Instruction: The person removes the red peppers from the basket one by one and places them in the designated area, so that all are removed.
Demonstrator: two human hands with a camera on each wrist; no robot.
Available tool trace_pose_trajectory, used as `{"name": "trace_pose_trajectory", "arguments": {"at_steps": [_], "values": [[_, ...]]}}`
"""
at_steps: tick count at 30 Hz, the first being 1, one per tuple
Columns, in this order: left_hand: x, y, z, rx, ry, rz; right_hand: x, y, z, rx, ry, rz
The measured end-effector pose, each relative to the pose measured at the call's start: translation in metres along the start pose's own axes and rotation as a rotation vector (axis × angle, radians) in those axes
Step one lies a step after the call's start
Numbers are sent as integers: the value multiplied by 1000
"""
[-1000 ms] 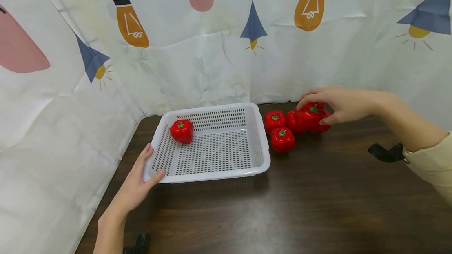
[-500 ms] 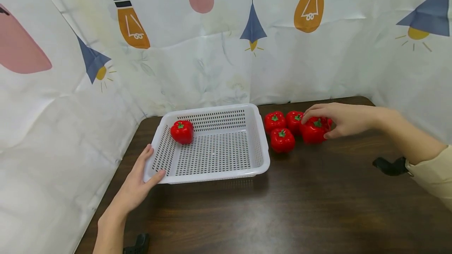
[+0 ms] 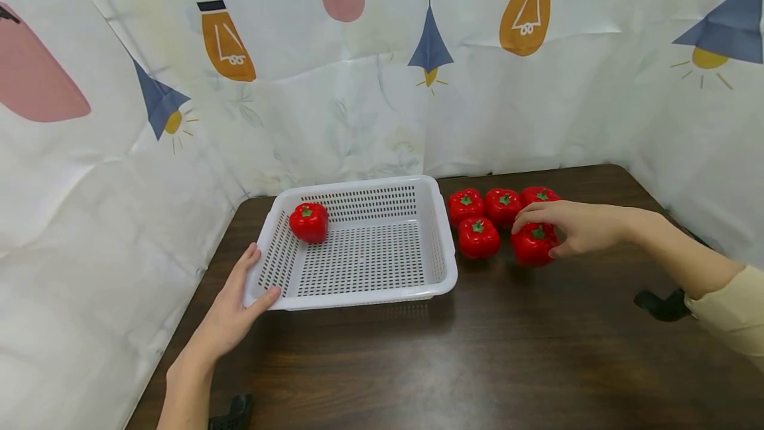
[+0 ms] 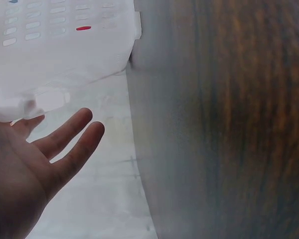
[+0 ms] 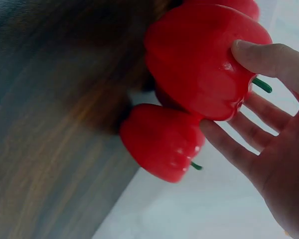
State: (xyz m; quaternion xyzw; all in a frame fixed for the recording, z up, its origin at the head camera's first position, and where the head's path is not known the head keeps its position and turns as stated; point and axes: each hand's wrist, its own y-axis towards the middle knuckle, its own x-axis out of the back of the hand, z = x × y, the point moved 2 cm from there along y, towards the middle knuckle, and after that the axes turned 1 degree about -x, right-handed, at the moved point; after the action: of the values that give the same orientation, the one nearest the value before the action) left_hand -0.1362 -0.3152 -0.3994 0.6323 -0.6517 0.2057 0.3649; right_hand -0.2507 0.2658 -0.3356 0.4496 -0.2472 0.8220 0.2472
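My right hand (image 3: 581,224) grips a glossy red bell pepper (image 3: 533,246) with a green stem, at the front right of a group of similar peppers. In the right wrist view the thumb lies across the held pepper (image 5: 204,62) and the fingers reach behind it. Another pepper (image 5: 162,142) sits just by the fingertips there. My left hand (image 3: 229,310) rests at the near left corner of a white perforated basket (image 3: 358,298), thumb on the front rim, fingers along the left side. The left wrist view shows those fingers straight and spread. One red pepper (image 3: 308,223) lies in the basket.
Right of the basket several red peppers stand on the dark wooden table (image 3: 382,370), one pepper (image 3: 479,238) close to the basket's rim and another pepper (image 3: 540,195) behind my right hand. A white printed curtain (image 3: 334,111) hangs along the table's back and left edges.
The right hand has drawn the gripped pepper toward the near side, away from the back row, uncovering a pepper behind it. The left hand and basket stay in place.
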Motion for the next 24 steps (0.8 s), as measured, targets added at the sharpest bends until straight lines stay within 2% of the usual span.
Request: {"name": "trace_pose_trajectory", "arguments": {"at_steps": [10,18,24], "values": [[0,0,1,4,0,4,-13,0,-6,19,-32,-9],[0,0,1,5,-4,3,-20,6,-12,25,-102,-94],[0,-1,1,0,1,-1,-20,11,-11,19,-142,-128]]}}
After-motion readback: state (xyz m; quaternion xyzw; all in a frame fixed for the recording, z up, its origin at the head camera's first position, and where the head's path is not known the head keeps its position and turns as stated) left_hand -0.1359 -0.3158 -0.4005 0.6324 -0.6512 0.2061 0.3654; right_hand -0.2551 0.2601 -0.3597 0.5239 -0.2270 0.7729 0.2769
